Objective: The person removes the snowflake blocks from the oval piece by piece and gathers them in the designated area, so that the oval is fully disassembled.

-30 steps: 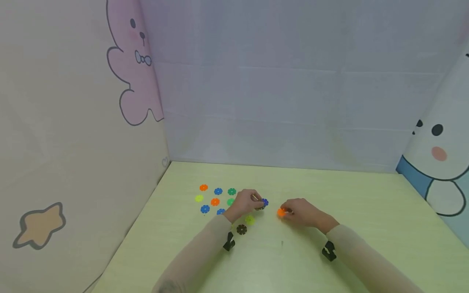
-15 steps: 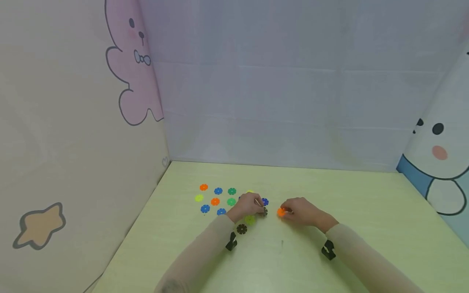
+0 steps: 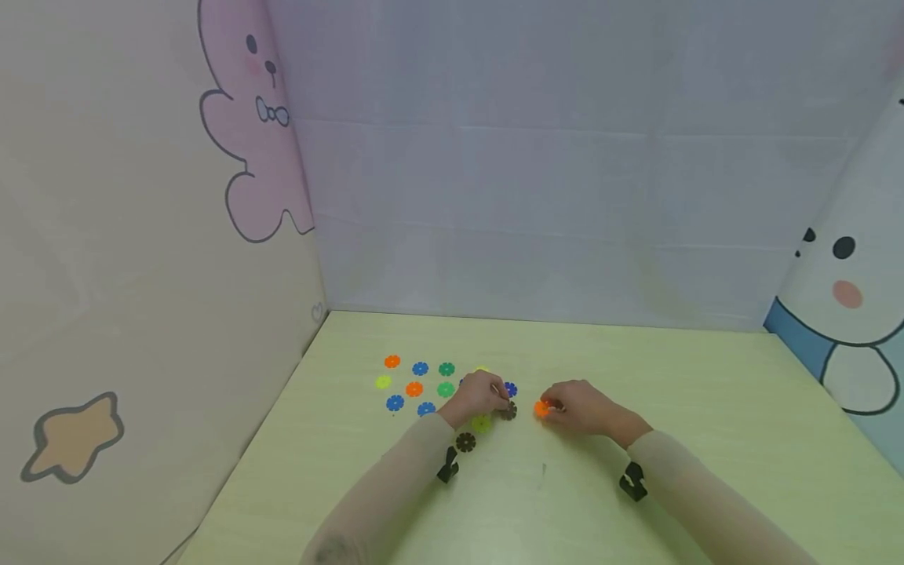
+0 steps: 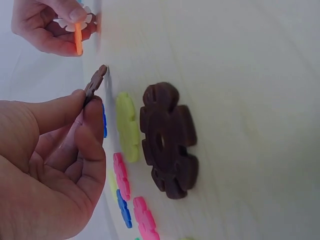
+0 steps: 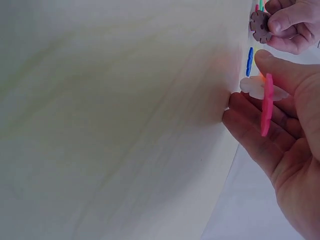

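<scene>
My left hand (image 3: 480,395) pinches a dark brown, notched interlocking disc (image 4: 95,82) between thumb and fingertips, close over the table. In the left wrist view it is tilted and seen nearly edge-on. To its right, my right hand (image 3: 582,406) holds an orange interlocking disc (image 3: 541,410) with a whitish disc (image 5: 252,87) set crosswise against it. The orange one looks pink in the right wrist view. A dark blue disc (image 3: 511,389) lies just beyond the left fingertips. Another brown disc (image 4: 167,140) and a yellow-green disc (image 4: 127,127) lie flat near the left wrist.
Several more flat discs, among them an orange disc (image 3: 414,389), a blue disc (image 3: 395,402) and a green disc (image 3: 446,369), lie spread left of the hands on the pale table (image 3: 671,377). A curtain-like wall (image 3: 537,196) stands behind the table.
My left hand has shifted slightly right and toward me with the brown disc, uncovering a yellow disc behind it. My right hand stays in place with the orange and whitish discs.
</scene>
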Action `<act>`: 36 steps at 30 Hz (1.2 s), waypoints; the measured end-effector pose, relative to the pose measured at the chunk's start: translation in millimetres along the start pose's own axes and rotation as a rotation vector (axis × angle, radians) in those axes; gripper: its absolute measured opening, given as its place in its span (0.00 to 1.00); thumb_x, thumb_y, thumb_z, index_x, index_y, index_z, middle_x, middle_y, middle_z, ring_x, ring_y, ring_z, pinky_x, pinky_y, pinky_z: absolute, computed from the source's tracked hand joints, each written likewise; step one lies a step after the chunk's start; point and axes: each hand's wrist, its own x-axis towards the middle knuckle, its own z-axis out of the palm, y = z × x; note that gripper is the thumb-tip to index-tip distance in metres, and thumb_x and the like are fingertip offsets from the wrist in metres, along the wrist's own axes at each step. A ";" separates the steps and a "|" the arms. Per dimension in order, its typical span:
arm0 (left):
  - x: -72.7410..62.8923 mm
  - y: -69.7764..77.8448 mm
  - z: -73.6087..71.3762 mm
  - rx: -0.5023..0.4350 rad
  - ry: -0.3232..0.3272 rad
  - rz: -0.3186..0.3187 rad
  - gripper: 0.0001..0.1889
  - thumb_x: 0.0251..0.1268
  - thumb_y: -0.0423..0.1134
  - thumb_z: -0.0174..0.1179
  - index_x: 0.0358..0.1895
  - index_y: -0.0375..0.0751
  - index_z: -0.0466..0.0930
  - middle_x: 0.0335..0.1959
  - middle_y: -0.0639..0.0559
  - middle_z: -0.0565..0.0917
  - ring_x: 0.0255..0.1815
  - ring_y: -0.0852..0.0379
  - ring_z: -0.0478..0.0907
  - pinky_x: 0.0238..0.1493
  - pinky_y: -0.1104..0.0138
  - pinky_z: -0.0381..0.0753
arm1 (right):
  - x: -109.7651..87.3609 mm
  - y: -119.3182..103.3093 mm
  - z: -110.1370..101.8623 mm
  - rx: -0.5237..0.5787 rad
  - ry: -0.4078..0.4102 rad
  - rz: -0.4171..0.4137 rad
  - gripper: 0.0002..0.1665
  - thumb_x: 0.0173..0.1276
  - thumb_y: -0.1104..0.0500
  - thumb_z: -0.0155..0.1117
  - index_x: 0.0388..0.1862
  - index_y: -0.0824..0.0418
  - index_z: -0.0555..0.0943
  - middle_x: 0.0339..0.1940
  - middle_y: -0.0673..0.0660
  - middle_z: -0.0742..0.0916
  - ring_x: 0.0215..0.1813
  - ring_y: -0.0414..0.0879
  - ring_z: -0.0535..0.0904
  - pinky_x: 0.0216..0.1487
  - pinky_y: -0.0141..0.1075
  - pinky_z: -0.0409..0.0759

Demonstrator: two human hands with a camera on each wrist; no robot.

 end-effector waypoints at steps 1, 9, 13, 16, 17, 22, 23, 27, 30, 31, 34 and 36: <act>-0.1 -0.1 0.2 -0.003 -0.004 0.001 0.02 0.56 0.36 0.67 0.31 0.44 0.84 0.30 0.57 0.81 0.31 0.60 0.73 0.30 0.71 0.74 | -0.3 0.4 0.3 0.004 0.002 0.002 0.10 0.63 0.58 0.65 0.41 0.61 0.83 0.34 0.47 0.83 0.33 0.39 0.75 0.38 0.37 0.75; -1.6 -1.6 0.6 -0.018 -0.018 0.000 0.03 0.58 0.32 0.63 0.34 0.42 0.84 0.32 0.54 0.82 0.33 0.58 0.74 0.33 0.69 0.76 | -1.3 1.4 -0.1 0.020 0.009 0.016 0.12 0.63 0.58 0.65 0.43 0.62 0.83 0.37 0.49 0.84 0.37 0.42 0.78 0.41 0.40 0.77; -1.0 -2.4 0.3 0.012 -0.012 0.003 0.04 0.58 0.33 0.63 0.36 0.42 0.84 0.34 0.54 0.82 0.35 0.59 0.75 0.34 0.69 0.76 | -1.1 -0.2 -1.8 0.024 0.006 0.027 0.12 0.64 0.59 0.64 0.44 0.63 0.83 0.38 0.50 0.84 0.37 0.43 0.78 0.42 0.42 0.77; -1.2 -2.7 -0.1 0.024 -0.004 -0.002 0.05 0.58 0.34 0.64 0.37 0.41 0.84 0.35 0.53 0.82 0.35 0.58 0.75 0.34 0.69 0.77 | -1.1 -1.3 -2.5 0.036 0.000 0.039 0.12 0.64 0.59 0.64 0.44 0.63 0.83 0.37 0.50 0.85 0.37 0.44 0.78 0.42 0.42 0.77; -1.2 -2.6 -0.4 0.023 0.000 -0.005 0.05 0.58 0.35 0.64 0.37 0.41 0.84 0.35 0.53 0.82 0.35 0.58 0.75 0.34 0.68 0.77 | -1.0 -1.2 -2.3 0.040 -0.001 0.042 0.12 0.64 0.59 0.64 0.44 0.63 0.83 0.37 0.50 0.85 0.37 0.44 0.78 0.41 0.42 0.77; -1.2 -3.3 -2.1 0.013 0.030 -0.019 0.04 0.58 0.37 0.65 0.35 0.41 0.83 0.32 0.55 0.81 0.32 0.59 0.74 0.32 0.69 0.76 | -1.5 0.2 -0.7 0.062 0.002 0.067 0.13 0.63 0.59 0.65 0.46 0.64 0.82 0.39 0.51 0.85 0.39 0.45 0.79 0.43 0.42 0.77; -1.3 -3.3 -2.7 0.010 0.034 -0.020 0.04 0.59 0.37 0.64 0.35 0.42 0.83 0.31 0.55 0.81 0.31 0.59 0.74 0.31 0.69 0.76 | -1.7 0.6 -0.4 0.069 0.003 0.074 0.14 0.63 0.59 0.65 0.46 0.64 0.82 0.39 0.51 0.85 0.40 0.45 0.79 0.44 0.43 0.78; -2.5 -2.6 -4.6 -0.001 0.033 -0.024 0.04 0.60 0.38 0.63 0.35 0.42 0.83 0.28 0.56 0.80 0.29 0.60 0.74 0.29 0.69 0.76 | -2.2 1.0 0.1 0.103 0.000 0.098 0.15 0.63 0.60 0.66 0.48 0.65 0.81 0.40 0.51 0.84 0.41 0.45 0.78 0.46 0.43 0.77; -3.8 -0.7 -4.5 -0.027 0.018 -0.016 0.05 0.60 0.39 0.62 0.34 0.41 0.83 0.27 0.56 0.80 0.29 0.60 0.74 0.30 0.69 0.75 | -2.3 0.6 -0.1 0.119 -0.001 0.106 0.16 0.63 0.59 0.66 0.49 0.64 0.81 0.41 0.51 0.84 0.41 0.44 0.78 0.46 0.43 0.77; -4.7 0.8 -4.1 -0.050 0.010 -0.014 0.05 0.61 0.39 0.62 0.34 0.40 0.83 0.26 0.56 0.81 0.29 0.60 0.75 0.30 0.69 0.75 | -2.3 0.3 -0.4 0.123 0.000 0.103 0.16 0.63 0.59 0.66 0.49 0.64 0.81 0.41 0.51 0.84 0.41 0.44 0.78 0.46 0.43 0.77; -8.4 5.6 -1.9 -0.108 0.001 -0.004 0.07 0.61 0.39 0.61 0.33 0.39 0.83 0.24 0.54 0.82 0.27 0.60 0.76 0.29 0.69 0.74 | -2.0 0.1 -1.2 0.122 0.004 0.086 0.17 0.64 0.59 0.65 0.50 0.64 0.81 0.42 0.51 0.84 0.41 0.44 0.78 0.44 0.42 0.77; -9.9 8.4 1.0 -0.158 -0.007 -0.008 0.08 0.62 0.39 0.61 0.32 0.38 0.83 0.23 0.53 0.83 0.26 0.60 0.78 0.29 0.70 0.75 | -1.2 -0.4 -1.7 0.115 0.008 0.064 0.16 0.64 0.59 0.64 0.50 0.63 0.80 0.42 0.51 0.84 0.41 0.44 0.78 0.43 0.41 0.78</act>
